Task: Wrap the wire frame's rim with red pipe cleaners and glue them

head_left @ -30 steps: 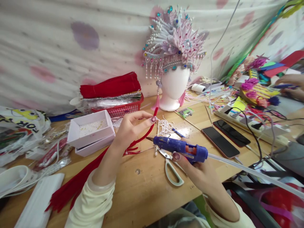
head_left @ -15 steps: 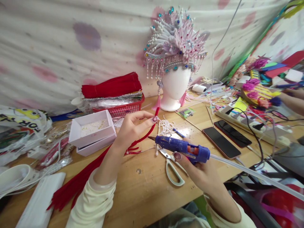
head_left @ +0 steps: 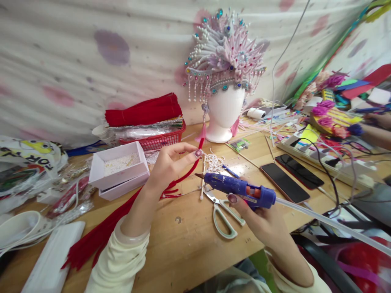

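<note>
Between the thumb and fingers of my left hand (head_left: pixel 171 166) is a red pipe cleaner (head_left: pixel 188 174), curving down toward the table. My right hand (head_left: pixel 263 221) grips a blue hot glue gun (head_left: pixel 236 186), its nozzle aimed left and a short way apart from the pipe cleaner. A long clear glue stick (head_left: pixel 324 221) sticks out of the gun's back. Scissors (head_left: pixel 224 215) with pale handles lie below the gun. A bundle of red pipe cleaners (head_left: pixel 100 228) lies under my left forearm. White pearl beads (head_left: pixel 214 162) sit just beyond my left fingertips.
A white mannequin head (head_left: pixel 226 112) wears a beaded pink headdress (head_left: pixel 227 61) at the back. White boxes (head_left: pixel 117 167) with small beads and a red basket (head_left: pixel 165 138) stand left. Two phones (head_left: pixel 284 183) and a power strip (head_left: pixel 324 162) lie right. Another person's hand (head_left: pixel 380 122) shows far right.
My right hand has drawn the glue gun slightly to the right, so its nozzle is farther from the pipe cleaner. My left hand has stayed nearly still.
</note>
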Tool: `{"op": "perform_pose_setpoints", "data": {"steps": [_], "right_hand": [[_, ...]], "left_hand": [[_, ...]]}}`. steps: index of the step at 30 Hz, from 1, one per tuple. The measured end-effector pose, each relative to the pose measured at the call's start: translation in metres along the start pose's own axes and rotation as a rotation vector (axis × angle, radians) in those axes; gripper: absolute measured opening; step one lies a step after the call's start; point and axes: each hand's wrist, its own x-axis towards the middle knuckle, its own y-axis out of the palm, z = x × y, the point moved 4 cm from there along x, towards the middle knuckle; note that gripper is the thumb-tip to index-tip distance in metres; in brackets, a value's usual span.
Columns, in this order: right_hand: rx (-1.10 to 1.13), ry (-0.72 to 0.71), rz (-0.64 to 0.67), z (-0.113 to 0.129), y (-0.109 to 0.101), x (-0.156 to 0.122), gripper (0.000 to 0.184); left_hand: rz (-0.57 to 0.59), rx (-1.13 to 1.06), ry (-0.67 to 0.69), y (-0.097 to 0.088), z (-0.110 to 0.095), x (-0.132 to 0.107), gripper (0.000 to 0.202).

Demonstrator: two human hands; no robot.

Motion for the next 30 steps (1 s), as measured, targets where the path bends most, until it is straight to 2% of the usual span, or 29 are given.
{"op": "perform_pose_setpoints", "data": {"steps": [6,10,22,30], "right_hand": [[-0.020,-0.005,0.005,0.003,-0.003,0.001,0.015],[-0.016,0.008,0.006,0.005,-0.004,0.003,0.019],[0.031,0.090,-0.041,-0.001,-0.008,-0.001,0.019],[0.012,0.077,-0.041,-0.004,-0.012,-0.005,0.019]], "left_hand": [[-0.007,0.022,0.000,0.000,0.000,-0.001,0.001],[-0.016,0.039,-0.022,0.000,0.000,-0.001,0.008],[-0.024,0.096,-0.023,-0.003,0.004,-0.001,0.010],[-0.024,0.069,-0.038,-0.003,0.007,-0.002,0.010]]}}
